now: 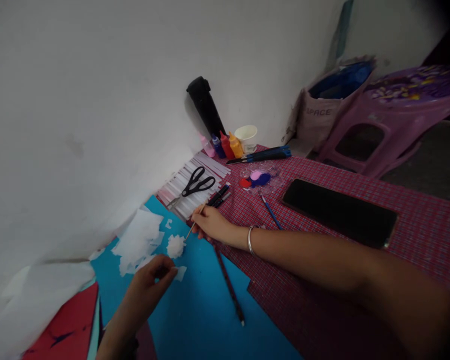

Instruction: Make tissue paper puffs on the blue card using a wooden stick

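Observation:
My left hand pinches a small white paper piece above a blue sheet. In my right hand is a thin wooden stick, its lower end near the edge of a round, ragged white paper cluster. That cluster lies on the blue sheet between my hands. A pile of white paper pieces lies to its left, with a small scrap just above. On the right side, a dark pencil lies partly over the sheet's edge.
Black-handled scissors lie on white paper strips. Behind stand paint bottles, a paper cup and a black cylinder. A paint palette, a blue paintbrush and a phone lie to the right.

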### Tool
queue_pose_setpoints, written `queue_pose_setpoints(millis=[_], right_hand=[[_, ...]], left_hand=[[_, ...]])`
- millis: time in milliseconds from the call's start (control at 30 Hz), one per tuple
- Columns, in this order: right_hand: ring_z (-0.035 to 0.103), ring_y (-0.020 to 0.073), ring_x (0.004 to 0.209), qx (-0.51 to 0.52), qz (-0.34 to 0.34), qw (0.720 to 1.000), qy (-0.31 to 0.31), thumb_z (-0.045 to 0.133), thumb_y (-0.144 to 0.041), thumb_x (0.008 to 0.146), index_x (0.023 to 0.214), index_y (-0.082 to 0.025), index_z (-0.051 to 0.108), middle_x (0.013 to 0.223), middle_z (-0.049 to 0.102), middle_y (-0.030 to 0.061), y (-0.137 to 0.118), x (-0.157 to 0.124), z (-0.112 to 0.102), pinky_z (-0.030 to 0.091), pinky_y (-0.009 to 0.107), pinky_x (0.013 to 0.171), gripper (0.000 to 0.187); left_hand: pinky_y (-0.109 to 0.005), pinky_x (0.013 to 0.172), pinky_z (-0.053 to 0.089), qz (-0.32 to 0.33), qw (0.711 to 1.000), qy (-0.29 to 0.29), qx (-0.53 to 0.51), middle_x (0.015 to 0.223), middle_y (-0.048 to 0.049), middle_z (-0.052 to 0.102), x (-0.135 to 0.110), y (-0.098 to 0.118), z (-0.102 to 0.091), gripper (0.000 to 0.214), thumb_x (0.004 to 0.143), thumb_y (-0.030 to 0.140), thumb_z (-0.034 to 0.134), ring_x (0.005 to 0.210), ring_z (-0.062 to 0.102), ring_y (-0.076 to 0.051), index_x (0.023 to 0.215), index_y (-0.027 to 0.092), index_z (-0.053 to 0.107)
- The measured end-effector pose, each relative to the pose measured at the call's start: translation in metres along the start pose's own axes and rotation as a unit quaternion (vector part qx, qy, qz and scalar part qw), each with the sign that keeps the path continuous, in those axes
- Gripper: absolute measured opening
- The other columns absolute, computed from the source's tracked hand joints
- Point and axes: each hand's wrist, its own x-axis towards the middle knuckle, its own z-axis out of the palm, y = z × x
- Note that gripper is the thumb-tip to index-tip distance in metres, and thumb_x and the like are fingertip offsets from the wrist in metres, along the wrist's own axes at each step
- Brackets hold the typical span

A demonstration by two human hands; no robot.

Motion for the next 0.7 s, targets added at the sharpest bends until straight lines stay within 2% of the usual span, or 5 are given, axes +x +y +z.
queue_pose_setpoints(millis=[133, 233, 400, 533, 700], right_hand=[[0.05, 0.0044, 0.038, -0.016, -0.007, 1.0, 0.003, 0.042, -0.016, 0.088, 0.082, -0.018, 0.046, 0.06, 0.055, -0.005, 0.001, 0.0, -0.002, 0.031, 0.01, 0.03, 0.007], [0.051, 0.0049, 0.038, -0.031, -0.022, 0.999, -0.015, 0.046, -0.017, 0.086, 0.08, -0.018, 0.048, 0.062, 0.057, -0.0048, 0.004, 0.001, -0.001, 0.03, 0.011, 0.029, 0.006], [0.052, 0.0049, 0.039, -0.041, -0.037, 0.998, -0.033, 0.047, -0.018, 0.086, 0.082, -0.018, 0.051, 0.064, 0.06, -0.0037, 0.008, 0.002, -0.001, 0.029, 0.01, 0.029, 0.005], [0.053, 0.0055, 0.04, -0.035, -0.033, 0.998, -0.045, 0.046, -0.018, 0.086, 0.083, -0.018, 0.05, 0.066, 0.062, -0.0034, 0.009, 0.004, 0.0, 0.03, 0.011, 0.029, 0.005], [0.053, 0.0052, 0.039, -0.019, -0.023, 0.998, -0.052, 0.047, -0.018, 0.087, 0.082, -0.018, 0.048, 0.066, 0.063, -0.0031, 0.007, 0.005, 0.001, 0.031, 0.01, 0.029, 0.005]], left_hand=[[-0.031, 0.075, 0.046, 0.02, 0.999, 0.04, -0.016, 0.085, -0.0037, 0.062, 0.011, 0.002, -0.003, 0.024, 0.081, 0.044, 0.052, 0.08, 0.059, -0.02, 0.078, 0.021, 0.055], [-0.037, 0.087, 0.044, 0.025, 0.998, 0.058, -0.019, 0.104, -0.0082, 0.063, 0.016, 0.0, 0.0, 0.024, 0.078, 0.044, 0.054, 0.098, 0.058, -0.025, 0.073, 0.021, 0.056], [-0.043, 0.091, 0.043, 0.031, 0.996, 0.084, 0.015, 0.107, -0.0085, 0.062, 0.015, -0.003, -0.001, 0.023, 0.074, 0.044, 0.054, 0.102, 0.057, -0.027, 0.067, 0.022, 0.056], [-0.046, 0.093, 0.041, 0.051, 0.991, 0.113, 0.05, 0.117, -0.0089, 0.057, 0.016, -0.005, -0.003, 0.023, 0.075, 0.042, 0.055, 0.107, 0.055, -0.028, 0.065, 0.022, 0.057], [-0.05, 0.1, 0.035, 0.068, 0.984, 0.155, 0.061, 0.126, -0.01, 0.053, 0.028, -0.008, 0.012, 0.021, 0.074, 0.041, 0.056, 0.116, 0.049, -0.03, 0.067, 0.022, 0.06]])
